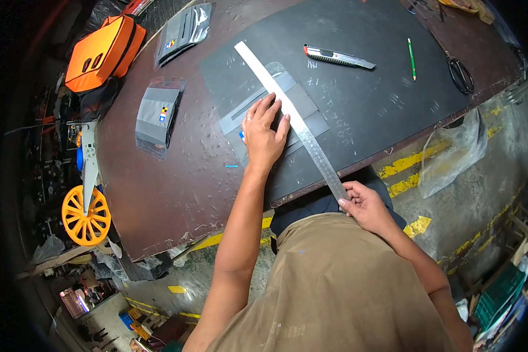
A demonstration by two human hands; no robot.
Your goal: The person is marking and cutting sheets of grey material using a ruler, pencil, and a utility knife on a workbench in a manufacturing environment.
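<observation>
Head view showed the left hand (pixel 264 134) pressed flat, fingers spread, on grey sheets (pixel 299 102) at frame centre. Across them lay a steel ruler (pixel 293 117), its lower end pinched by the right hand (pixel 361 202). A utility knife (pixel 337 57) lay above, untouched.

A long steel ruler (pixel 293 120) lies slantwise across a flat grey plastic-wrapped pouch (pixel 299 102) on a dark cutting mat (pixel 358 100) atop the brown wooden counter (pixel 158 182). Behind them lie a grey utility knife (pixel 339 57), then rightward a green pencil (pixel 412 58) and black scissors (pixel 460 74).
</observation>
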